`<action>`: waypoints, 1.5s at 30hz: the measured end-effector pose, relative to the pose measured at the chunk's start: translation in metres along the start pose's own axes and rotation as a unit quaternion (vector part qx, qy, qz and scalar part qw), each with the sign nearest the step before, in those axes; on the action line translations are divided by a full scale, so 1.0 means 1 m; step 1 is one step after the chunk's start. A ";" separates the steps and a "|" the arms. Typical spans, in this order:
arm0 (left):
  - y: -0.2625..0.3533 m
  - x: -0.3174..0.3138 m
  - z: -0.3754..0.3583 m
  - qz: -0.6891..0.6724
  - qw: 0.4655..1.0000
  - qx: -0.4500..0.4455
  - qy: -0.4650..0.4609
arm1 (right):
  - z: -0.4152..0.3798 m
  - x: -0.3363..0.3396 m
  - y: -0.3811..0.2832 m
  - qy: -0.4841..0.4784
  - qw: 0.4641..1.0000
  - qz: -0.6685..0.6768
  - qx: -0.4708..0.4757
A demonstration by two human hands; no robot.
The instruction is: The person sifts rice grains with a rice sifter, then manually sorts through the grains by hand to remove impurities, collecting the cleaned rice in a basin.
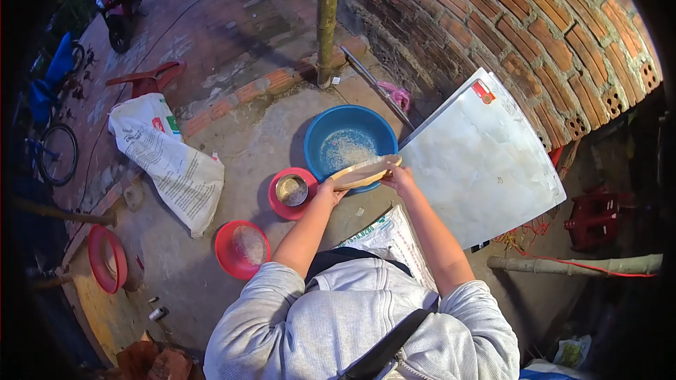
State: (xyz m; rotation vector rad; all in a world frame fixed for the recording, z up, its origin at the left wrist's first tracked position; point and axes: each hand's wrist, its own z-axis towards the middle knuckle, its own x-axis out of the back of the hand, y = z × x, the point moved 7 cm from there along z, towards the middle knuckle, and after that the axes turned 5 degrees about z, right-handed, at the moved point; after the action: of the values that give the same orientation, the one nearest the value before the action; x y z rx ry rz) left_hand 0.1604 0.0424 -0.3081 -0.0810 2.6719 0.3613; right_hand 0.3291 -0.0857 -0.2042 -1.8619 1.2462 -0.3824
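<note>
Holding the tray [363,171] tilted over the near edge of the basin [312,142] of grains [348,149], clamped at opposite ends in the grip of left hand [329,191] and right hand [399,179]. Could spill past that edge onto the floor [264,127] if drawn back or let slip at 1 end.

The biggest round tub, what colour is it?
The tub is blue; it shows best in the head view.

red motorbike [121,1] parked top L, bicycle wheel [56,155] far L, upright bamboo post [327,21] top ctr, brick wall [507,24] upper R, pale flat panel [482,162] w/ red sticker [484,91] nr wall, pink plastic bag [396,95] nr panel's top, red plastic stool [593,218] far R, bamboo pole [574,265] w/ red cord [623,274] lower R
</note>
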 end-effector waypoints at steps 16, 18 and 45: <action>-0.031 -0.050 -0.028 0.222 0.949 0.046 -0.220 | -0.047 -0.074 -0.102 0.167 0.678 -0.534 0.477; -0.029 -0.039 -0.035 0.219 0.947 0.043 -0.230 | -0.048 -0.082 -0.111 0.155 0.666 -0.544 0.487; -0.074 0.465 0.000 -0.333 0.877 -0.025 0.344 | 0.027 0.070 0.080 0.208 0.975 0.082 -0.016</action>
State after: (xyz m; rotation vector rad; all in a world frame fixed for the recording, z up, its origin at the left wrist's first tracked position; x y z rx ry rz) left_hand -0.2499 -0.0287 -0.5276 -1.3335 3.0514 0.1867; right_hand 0.3296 -0.1454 -0.2957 -1.7415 1.6810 -0.6889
